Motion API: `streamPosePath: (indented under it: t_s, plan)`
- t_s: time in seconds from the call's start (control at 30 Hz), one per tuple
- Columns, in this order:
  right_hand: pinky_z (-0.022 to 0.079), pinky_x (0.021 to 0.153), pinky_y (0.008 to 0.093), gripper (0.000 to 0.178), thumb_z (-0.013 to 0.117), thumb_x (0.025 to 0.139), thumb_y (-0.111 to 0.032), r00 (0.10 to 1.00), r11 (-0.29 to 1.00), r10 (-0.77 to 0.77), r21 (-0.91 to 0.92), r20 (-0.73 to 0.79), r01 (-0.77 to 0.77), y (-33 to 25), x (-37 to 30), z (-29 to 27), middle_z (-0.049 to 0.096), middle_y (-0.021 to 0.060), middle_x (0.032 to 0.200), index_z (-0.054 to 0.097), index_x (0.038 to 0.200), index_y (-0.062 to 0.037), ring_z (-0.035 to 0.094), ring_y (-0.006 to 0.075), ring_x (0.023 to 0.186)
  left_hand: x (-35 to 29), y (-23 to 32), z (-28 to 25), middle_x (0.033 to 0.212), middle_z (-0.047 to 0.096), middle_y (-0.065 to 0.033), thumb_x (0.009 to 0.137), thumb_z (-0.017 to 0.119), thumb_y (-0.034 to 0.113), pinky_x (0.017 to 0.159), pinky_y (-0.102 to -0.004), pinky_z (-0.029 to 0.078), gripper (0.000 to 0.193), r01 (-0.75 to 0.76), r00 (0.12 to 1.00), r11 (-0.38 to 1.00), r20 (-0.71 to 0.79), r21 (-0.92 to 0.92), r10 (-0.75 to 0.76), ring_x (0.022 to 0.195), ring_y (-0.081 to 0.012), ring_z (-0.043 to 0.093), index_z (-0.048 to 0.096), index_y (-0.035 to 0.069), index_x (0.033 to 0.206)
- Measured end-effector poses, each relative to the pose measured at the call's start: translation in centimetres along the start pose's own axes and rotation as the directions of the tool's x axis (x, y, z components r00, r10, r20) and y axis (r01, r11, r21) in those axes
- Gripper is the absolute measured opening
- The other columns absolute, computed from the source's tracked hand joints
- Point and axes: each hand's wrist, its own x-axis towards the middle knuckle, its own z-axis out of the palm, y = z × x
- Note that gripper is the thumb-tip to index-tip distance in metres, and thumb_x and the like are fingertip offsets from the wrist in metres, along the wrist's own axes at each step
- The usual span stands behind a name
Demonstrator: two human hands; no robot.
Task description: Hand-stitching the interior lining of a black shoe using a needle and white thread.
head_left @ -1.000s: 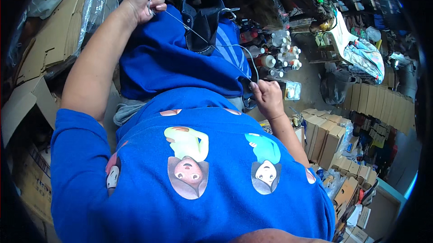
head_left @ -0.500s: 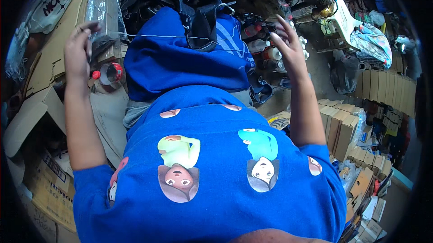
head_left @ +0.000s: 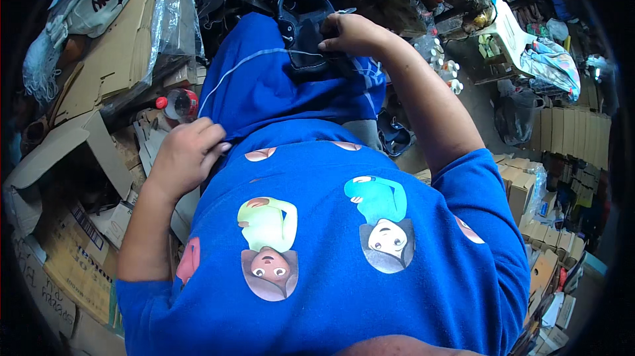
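A black leather shoe upper (head_left: pixel 305 37), with pale stitching and metal eyelets, lies on my lap over blue cloth (head_left: pixel 248 91). A white thread (head_left: pixel 248 58) runs from it in a slack curve toward my left hand (head_left: pixel 188 158). That hand is low beside my left thigh, its fingers closed on the thread's end. My right hand (head_left: pixel 357 35) is over the right side of the upper, thumb and fingers curled together against it. What they pinch is hidden behind the fingers. A small light-coloured tip sticks out just above that hand.
A clear bottle with a red cap (head_left: pixel 178 105) lies left of my lap. Cardboard boxes (head_left: pixel 66 151) fill the left side. White-capped bottles (head_left: pixel 444 65), a white plastic chair (head_left: pixel 506 35) and stacked cartons (head_left: pixel 572 131) stand to the right. A dark sandal (head_left: pixel 395 134) lies by my right leg.
Both hands were spread wide on either side with the thread stretched straight. My right hand has come in to the upper; my left has dropped toward my waist, and the thread is slack.
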Motion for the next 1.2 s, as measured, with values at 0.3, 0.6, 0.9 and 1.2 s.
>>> streamPosePath:
  t_s: [0.3, 0.6, 0.9, 1.2]
  plan:
    - [0.047, 0.074, 0.0313, 0.045, 0.077, 0.074, -0.041, 0.982, 0.980, 0.064, 0.175, 0.176, -0.095, -0.7, -1.0, -0.2, 0.066, 0.0086, 0.083, 0.068, 0.095, -0.0020, 0.061, 0.0189, 0.079, -7.4, -3.1, 1.6, 0.070, 0.054, -0.0020, 0.078, 0.067, 0.013, 0.060, -0.0297, 0.040, 0.015, 0.545, 0.837, 0.740, 0.207, -0.394, -0.507, 0.067, -0.0122, 0.049, 0.059, 0.001, 0.078]
    - [0.043, 0.064, 0.0281, 0.027, 0.075, 0.080, -0.028, 0.986, 0.980, 0.013, 0.196, 0.168, -0.046, 0.3, -1.9, 0.1, 0.058, -0.0003, 0.066, 0.065, 0.079, -0.0028, 0.052, 0.0081, 0.067, 4.1, -8.4, -1.3, 0.096, 0.066, -0.0090, 0.082, 0.069, 0.020, 0.077, -0.0275, 0.048, 0.028, 0.201, 0.868, 0.877, -0.336, -0.437, -0.366, 0.087, -0.0144, 0.061, 0.065, -0.001, 0.100]
    - [0.049, 0.062, 0.0351, 0.036, 0.076, 0.072, -0.037, 0.939, 0.967, 0.205, 0.208, -0.275, -0.150, 0.2, -4.0, 2.4, 0.067, 0.0103, 0.072, 0.068, 0.079, -0.0029, 0.063, 0.0166, 0.066, 16.0, 7.6, 1.2, 0.081, 0.066, -0.0171, 0.072, 0.073, 0.036, 0.073, -0.0402, 0.051, 0.033, -0.255, 0.957, 0.967, 0.137, -0.024, 0.256, 0.079, -0.0314, 0.065, 0.068, 0.005, 0.080]
    - [0.047, 0.065, 0.0343, 0.044, 0.074, 0.076, -0.047, 0.992, 0.988, 0.111, 0.116, -0.057, -0.104, 2.0, -1.7, -0.6, 0.062, 0.0101, 0.068, 0.067, 0.078, -0.0036, 0.058, 0.0175, 0.068, 17.6, 11.4, 7.7, 0.085, 0.067, -0.0170, 0.072, 0.061, 0.014, 0.075, -0.0423, 0.052, 0.022, -0.418, 0.812, 0.900, 0.393, -0.123, 0.431, 0.083, -0.0330, 0.065, 0.069, 0.007, 0.092]
